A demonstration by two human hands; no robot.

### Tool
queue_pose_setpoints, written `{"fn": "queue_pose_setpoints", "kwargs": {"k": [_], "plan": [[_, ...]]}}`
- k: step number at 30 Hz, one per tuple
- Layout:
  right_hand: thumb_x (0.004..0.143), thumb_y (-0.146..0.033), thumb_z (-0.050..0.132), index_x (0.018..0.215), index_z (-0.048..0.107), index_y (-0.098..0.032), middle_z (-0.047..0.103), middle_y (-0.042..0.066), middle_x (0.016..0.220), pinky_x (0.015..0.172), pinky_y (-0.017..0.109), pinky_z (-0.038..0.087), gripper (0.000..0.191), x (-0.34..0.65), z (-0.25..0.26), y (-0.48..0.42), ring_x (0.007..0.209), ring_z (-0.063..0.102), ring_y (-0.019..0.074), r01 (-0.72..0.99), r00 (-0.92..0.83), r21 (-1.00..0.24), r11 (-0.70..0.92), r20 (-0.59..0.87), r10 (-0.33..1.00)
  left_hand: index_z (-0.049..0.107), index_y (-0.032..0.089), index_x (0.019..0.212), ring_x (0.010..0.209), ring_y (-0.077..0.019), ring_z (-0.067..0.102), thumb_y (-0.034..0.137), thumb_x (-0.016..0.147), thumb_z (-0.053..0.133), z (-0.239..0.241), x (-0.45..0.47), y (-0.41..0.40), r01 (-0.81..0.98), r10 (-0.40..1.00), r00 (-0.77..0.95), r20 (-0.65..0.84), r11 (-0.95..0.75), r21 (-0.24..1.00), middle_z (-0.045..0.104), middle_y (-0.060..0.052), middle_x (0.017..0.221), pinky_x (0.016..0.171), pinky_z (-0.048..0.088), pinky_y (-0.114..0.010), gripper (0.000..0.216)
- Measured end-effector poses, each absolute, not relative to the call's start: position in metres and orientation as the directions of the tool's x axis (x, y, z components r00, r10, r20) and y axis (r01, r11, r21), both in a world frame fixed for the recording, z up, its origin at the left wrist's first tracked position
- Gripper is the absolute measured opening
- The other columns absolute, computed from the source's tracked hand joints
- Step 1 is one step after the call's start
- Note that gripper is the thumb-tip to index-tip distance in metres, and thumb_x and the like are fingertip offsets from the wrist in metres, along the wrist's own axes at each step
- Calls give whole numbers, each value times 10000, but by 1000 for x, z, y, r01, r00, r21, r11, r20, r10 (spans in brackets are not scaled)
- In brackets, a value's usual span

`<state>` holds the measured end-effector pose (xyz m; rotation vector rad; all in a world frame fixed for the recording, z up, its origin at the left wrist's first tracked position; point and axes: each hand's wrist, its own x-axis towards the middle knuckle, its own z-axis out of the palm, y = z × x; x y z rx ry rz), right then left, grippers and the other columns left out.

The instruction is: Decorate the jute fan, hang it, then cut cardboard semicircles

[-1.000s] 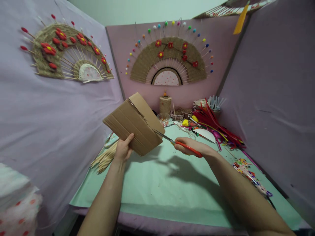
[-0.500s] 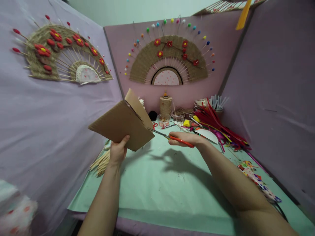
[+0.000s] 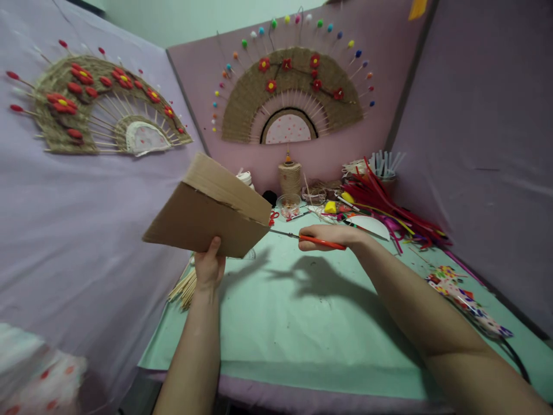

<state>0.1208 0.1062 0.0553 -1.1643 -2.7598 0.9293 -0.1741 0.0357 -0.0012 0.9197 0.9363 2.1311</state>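
My left hand [image 3: 209, 266] grips a piece of brown cardboard [image 3: 203, 222] by its lower edge, thumb on the near face. A ragged cut or split runs along the cardboard's upper part, and a strip of it leans away behind. In my right hand [image 3: 324, 236] is a pair of scissors [image 3: 322, 242] with orange handles, my fingers closed round them. The blades point left, and their tips meet the cardboard's right corner; how far the blades are apart I cannot make out. Both hands are raised above the green-covered table [image 3: 276, 334].
Bamboo sticks [image 3: 185, 290] lie at the left edge. Along the back stand a twine spool [image 3: 290, 178], a clear bowl [image 3: 288, 206] and red pipe cleaners [image 3: 380, 199]. A patterned glue gun [image 3: 475, 305] with a cord lies right. Woven fans [image 3: 294, 86] hang on the partitions.
The cardboard has tilted, so its folded-back strip shows more widely. The scissors have drawn slightly right, to the cardboard's corner. The whole view has shifted a little.
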Motion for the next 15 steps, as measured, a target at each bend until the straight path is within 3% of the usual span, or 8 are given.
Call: {"fn": "queue_pose_setpoints", "kwargs": {"k": [6,15], "plan": [[829,-597,545,830,578,-205,587,19,762,546,263,334,393,129,60,102,624,475,141,570,-772,-579,582,-137,620,683,317,1118,1321,-265,484,363,534,909,1,-179,32,-335,786,-537,306,-532,778,661,-21,1289,1106,390,-446,628],[780,-640,596,785,592,-205,580,13,718,520,263,309,435,138,67,97,592,459,137,620,-742,-574,535,-206,638,698,274,1076,1294,-279,506,400,496,915,-2,-182,29,-306,811,-497,310,-497,812,708,-43,1190,1100,397,-453,632]]}}
